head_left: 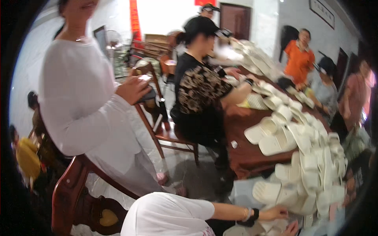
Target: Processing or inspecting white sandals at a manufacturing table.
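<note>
Neither my left hand nor my right hand shows in the head view. Closest to me, at the lower edge, a person in a white T-shirt [169, 212] reaches toward the table. A dark band circles that person's wrist, and the hand [275, 212] is over pale slippers [246, 229]. Fingers [291, 228] show beside it at the bottom edge, partly cut off. Cream slippers [277, 141] lie heaped along the table, some of them overlapping.
The table [248, 159] has a dark red cover. Across it, a person in black [202, 82] sits handling slippers. A standing person in white [78, 90] holds a phone [145, 78]. Wooden chairs [73, 192] stand at left. Several people, one in orange [299, 59], are farther back.
</note>
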Demonstrator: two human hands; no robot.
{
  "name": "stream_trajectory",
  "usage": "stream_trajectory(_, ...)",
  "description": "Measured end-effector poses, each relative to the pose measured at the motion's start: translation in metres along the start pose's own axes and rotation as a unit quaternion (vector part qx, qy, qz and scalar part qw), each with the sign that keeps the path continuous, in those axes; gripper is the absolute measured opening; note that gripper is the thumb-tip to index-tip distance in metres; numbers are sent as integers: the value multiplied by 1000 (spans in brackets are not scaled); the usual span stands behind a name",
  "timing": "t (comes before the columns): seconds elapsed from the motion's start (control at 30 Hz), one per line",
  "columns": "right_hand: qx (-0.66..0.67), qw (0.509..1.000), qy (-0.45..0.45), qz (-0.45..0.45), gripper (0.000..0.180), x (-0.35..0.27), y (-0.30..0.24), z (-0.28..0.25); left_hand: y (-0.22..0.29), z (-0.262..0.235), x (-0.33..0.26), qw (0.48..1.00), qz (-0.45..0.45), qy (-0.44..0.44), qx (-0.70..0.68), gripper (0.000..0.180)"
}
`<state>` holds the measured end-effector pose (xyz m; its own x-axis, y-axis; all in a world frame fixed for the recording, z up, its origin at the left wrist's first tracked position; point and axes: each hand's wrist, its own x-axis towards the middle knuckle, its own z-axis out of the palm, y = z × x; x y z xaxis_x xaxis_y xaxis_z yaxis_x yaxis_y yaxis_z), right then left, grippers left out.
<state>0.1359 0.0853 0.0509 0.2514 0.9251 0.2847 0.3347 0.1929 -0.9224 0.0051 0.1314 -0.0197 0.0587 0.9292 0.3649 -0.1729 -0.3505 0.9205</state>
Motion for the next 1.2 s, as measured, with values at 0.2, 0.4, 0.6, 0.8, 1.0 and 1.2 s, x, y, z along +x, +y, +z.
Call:
stream_trajectory(0.2,86,995,38,29,30,13,25,1,30,1,-6,998,-32,-48,9,22)
stream_trajectory(0.4,122,990,-14,64,34,9,16,14,27,-10,-4,997,-25,-57,51,20)
stream_trajectory(0.6,61,994,-62,61,29,12,26,6,13,-3,1,997,20,-21,68,19)
stream_trajectory(0.8,-1,988,-151,44,29,5,12,2,9,2,0,997,-18,-44,59,17)
stream_trajectory(1.0,-49,991,-110,58,29,-6,-6,-11,37,3,-8,991,-115,-72,15,17)
stream_trajectory(1.2,7,995,-88,48,25,-12,55,-1,48,-8,-13,984,-75,-136,91,23)
